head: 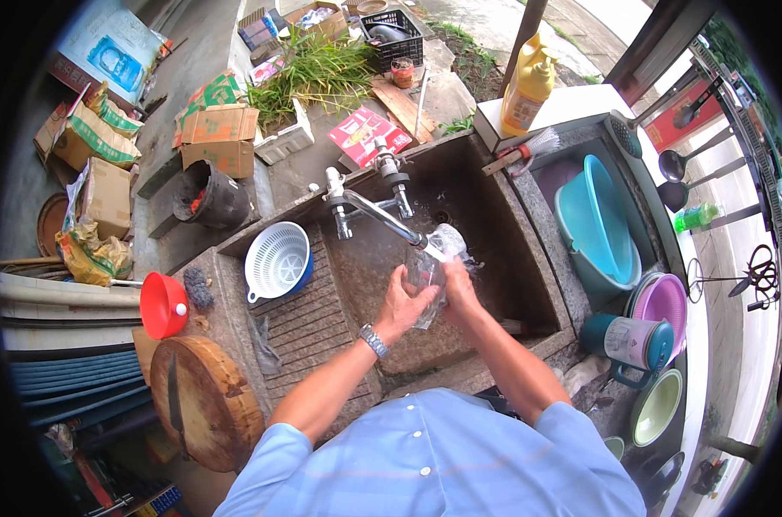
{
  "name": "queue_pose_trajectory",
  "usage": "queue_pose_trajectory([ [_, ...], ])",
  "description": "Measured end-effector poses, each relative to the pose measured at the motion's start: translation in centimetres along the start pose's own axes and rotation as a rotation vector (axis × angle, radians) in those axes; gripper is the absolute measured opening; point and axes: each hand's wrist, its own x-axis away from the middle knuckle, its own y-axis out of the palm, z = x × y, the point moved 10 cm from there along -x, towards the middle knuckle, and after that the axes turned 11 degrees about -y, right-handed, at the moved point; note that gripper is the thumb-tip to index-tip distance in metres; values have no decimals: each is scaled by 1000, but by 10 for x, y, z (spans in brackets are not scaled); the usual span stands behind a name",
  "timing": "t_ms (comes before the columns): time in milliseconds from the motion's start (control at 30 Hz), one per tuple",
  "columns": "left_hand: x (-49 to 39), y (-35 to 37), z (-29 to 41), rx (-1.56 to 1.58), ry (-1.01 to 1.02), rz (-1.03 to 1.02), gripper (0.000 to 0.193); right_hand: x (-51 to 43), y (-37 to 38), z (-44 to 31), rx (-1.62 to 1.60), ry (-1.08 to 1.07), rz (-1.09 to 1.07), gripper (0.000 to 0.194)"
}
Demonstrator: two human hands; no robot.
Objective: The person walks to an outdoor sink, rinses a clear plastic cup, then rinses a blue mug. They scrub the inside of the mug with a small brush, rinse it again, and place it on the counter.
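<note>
Water runs from the metal faucet over a clear plastic bag in the stone sink. My left hand, with a metal watch on its wrist, is at the bag's near left side, thumb and fingers spread; whether it grips the bag cannot be told. My right hand is closed on the bag's right side, under the stream. The bag's far end bulges beyond the faucet tip. A white colander in a blue basin rests on the ribbed washboard left of my hands.
At left are a red plastic bowl, a scouring pad and a round wooden chopping block with a knife on it. At right stand a teal basin, a blender-like jug, a yellow pump bottle and a brush.
</note>
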Motion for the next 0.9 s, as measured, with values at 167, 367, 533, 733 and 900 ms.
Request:
queue_pose_trajectory([
  [167,8,-9,20,-355,125,69,92,4,2,-23,2,88,35,45],
  [367,10,-18,21,-468,73,-39,104,9,-6,-75,744,-253,-215,46],
  [533,18,-11,48,-604,163,-166,102,27,31,-75,562,32,-672,38],
  [733,42,-3,86,-970,540,-2,97,25,48,-70,320,60,-694,27],
  [900,-3,-35,21,-154,-147,-563,100,36,60,-76,289,-43,-669,26],
])
